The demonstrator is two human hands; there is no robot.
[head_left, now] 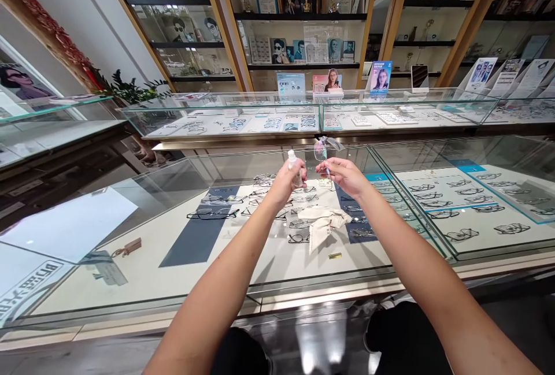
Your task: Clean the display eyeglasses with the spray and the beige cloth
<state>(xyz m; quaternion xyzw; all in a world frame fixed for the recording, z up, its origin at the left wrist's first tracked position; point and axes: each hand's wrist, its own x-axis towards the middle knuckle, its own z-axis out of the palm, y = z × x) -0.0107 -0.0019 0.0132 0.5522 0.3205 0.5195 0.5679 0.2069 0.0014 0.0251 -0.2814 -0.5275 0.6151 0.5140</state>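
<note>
My left hand (287, 181) is closed round a small clear spray bottle (295, 167) with a white top, held upright above the glass counter. My right hand (344, 175) pinches a pair of clear-lensed glasses (323, 148) by the frame, lifted just to the right of the bottle, lenses facing it. Both hands hover close together over the showcase. A crumpled beige cleaning cloth (323, 223) lies on the glass top just below them.
The glass showcase (182, 282) holds several rows of spectacle frames (212, 214). Another case (489, 207) with more frames adjoins on the right. A tag on a string (128, 247) lies at the left. Further counters and wall shelves with posters stand behind.
</note>
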